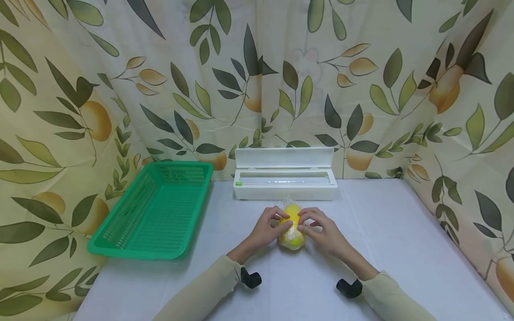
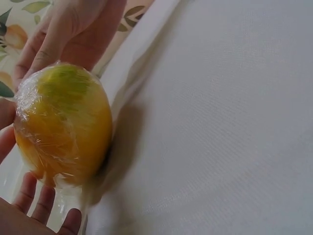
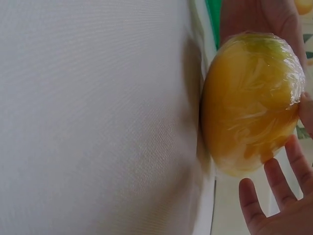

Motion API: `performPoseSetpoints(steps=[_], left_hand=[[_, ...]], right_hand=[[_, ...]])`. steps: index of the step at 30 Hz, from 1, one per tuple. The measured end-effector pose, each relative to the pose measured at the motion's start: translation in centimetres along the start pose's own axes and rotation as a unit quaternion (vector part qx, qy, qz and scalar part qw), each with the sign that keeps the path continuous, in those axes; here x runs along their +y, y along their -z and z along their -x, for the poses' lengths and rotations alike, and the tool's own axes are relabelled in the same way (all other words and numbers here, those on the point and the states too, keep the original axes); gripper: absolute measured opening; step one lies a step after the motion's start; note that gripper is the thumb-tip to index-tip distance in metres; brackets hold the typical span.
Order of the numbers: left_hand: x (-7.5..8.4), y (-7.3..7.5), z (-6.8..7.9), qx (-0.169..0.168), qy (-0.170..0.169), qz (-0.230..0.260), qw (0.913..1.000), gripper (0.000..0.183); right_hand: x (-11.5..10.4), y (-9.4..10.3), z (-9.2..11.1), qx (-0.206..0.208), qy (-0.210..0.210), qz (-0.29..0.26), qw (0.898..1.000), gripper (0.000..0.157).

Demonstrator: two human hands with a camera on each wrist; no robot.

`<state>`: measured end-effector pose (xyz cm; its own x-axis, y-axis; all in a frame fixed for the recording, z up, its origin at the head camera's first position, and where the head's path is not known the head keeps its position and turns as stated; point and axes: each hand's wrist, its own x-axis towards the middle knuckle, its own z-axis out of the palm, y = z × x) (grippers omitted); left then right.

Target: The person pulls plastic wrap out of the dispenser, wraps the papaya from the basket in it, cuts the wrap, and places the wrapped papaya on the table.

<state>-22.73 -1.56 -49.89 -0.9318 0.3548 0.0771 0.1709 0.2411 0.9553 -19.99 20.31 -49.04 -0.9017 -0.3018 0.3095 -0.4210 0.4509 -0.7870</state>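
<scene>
A yellow oval fruit [image 1: 292,241] with a green patch lies on the white cloth, covered in clear, wrinkled cling film. From its left side my left hand [image 1: 266,228] holds it, thumb and fingertips on the film near the top. My right hand [image 1: 328,232] grips it from the opposite side, its thumb and index finger close to the left thumb. Both wrist views show the wrapped fruit [image 2: 68,125] resting against the cloth, some fingers spread beside it. A loose bit of film sticks up at the fruit's far end.
Behind the fruit stands a white cling film dispenser [image 1: 286,193], lid raised, with a small green slider [image 1: 238,183] at its left end. At the left sits a green plastic basket [image 1: 136,255]. A leaf-patterned curtain [image 1: 257,89] surrounds the table [image 1: 401,249] at the back and sides.
</scene>
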Motion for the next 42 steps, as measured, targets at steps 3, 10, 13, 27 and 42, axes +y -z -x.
performPoseSetpoints(steps=[3,10,13,27,42], left_hand=[[0.2,0.1,0.0,-0.007,-0.007,-0.009,0.9999,0.018],[1.2,0.1,0.0,0.019,-0.019,-0.101,0.9945,0.024],[1.9,-0.5,0.1,0.032,-0.010,-0.187,0.9818,0.032],[4.2,-0.1,0.2,-0.001,-0.107,-0.398,0.9109,0.034],[2.9,2.3,0.8,-0.045,-0.207,-0.378,0.9013,0.026]], right_hand=[[0.1,0.1,0.0,0.007,0.010,0.009,1.000,0.009],[0.3,1.0,0.0,0.064,0.007,0.059,0.996,0.010],[0.3,1.7,0.0,0.081,-0.007,0.075,0.994,0.016],[0.5,3.6,-0.1,0.099,0.013,0.106,0.989,0.010],[-0.5,3.6,-0.2,-0.038,0.033,0.111,0.993,0.016]])
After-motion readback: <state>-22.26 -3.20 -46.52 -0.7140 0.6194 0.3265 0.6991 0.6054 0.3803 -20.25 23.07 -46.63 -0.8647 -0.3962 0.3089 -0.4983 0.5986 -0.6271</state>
